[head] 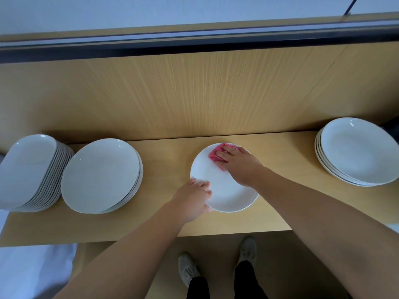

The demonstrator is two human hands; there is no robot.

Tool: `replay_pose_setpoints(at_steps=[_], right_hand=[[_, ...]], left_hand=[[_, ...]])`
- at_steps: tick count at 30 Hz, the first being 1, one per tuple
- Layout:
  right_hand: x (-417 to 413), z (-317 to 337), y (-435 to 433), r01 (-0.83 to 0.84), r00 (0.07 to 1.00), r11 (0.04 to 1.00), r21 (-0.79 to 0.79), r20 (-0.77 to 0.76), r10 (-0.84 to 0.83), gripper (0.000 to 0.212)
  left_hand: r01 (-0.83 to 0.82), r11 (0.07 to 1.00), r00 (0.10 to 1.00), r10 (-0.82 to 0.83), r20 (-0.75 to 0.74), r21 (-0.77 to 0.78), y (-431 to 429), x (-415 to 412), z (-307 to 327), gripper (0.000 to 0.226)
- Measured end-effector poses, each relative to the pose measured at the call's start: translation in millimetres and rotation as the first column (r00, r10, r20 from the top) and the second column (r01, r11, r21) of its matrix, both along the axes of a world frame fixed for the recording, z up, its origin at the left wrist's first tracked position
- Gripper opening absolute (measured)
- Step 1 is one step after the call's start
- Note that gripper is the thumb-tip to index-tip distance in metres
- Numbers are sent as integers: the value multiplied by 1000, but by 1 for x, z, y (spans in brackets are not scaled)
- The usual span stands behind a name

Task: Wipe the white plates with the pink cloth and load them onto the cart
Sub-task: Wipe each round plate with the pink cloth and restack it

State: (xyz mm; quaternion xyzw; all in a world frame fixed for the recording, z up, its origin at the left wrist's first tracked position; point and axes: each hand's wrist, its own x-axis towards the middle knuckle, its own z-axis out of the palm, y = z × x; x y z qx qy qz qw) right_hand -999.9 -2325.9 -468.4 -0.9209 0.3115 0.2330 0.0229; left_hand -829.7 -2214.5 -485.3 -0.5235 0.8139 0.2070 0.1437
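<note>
So there's a single white plate [224,186] sitting flat on the light wooden counter [164,225], roughly dead center of the view. The right hand [239,165] is on top of it with the pink cloth [216,155] pressed underneath, fingers laid out flat and spread over the cloth rather than balled around it. The cloth is bunched up at about 12 o'clock on the plate, poking out past the fingertips toward the far rim, so most of it is hidden under the palm and fingers. Only the pink edge on the far and left side shows.

The left hand [192,199] is holding the plate at around 8 o'clock on the rim, fingers curled over the edge onto the plate's surface and thumb tucked at the near side, looks like a pinch grip on the rim.

Off to the left at 9 o'clock from the plate there's a stack of round white plates [101,175], well apart from the one being wiped, and just beside that, further left, a taller stack of oval white dishes [28,171] that leans outward a bit. Those two stacks are touching or near enough. Over at 3 o'clock, near the right end of the counter, sits a shorter stack of deep white plates [358,152].

Behind the counter is a wood-grain panel [194,93]. Down at 6 o'clock you can see the person's grey sneakers [248,249] and black trousers on the floor.
</note>
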Motion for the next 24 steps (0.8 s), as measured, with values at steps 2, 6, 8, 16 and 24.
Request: replay_pose_setpoints(at_steps=[2,6,8,16,24], right_hand=[[-4,2,3,53,998,998,-19,-25,-54,62],[-12,4,10,144,984,989,-18,-108,-145,66],[-17,6,17,185,973,983,-14,-141,-185,68],[-27,16,53,294,937,947,130,-236,-258,91],[-29,21,73,311,946,927,211,-164,-280,40]], left_hand=[[12,1000,1000,-12,11,-21,0,-1,-2,46],[34,998,999,-32,38,-45,0,-1,-4,42],[44,998,998,-41,49,-48,0,-1,-4,43],[58,998,995,-55,85,-33,-1,-2,-3,43],[66,997,994,-63,89,-34,-1,-2,-4,42]])
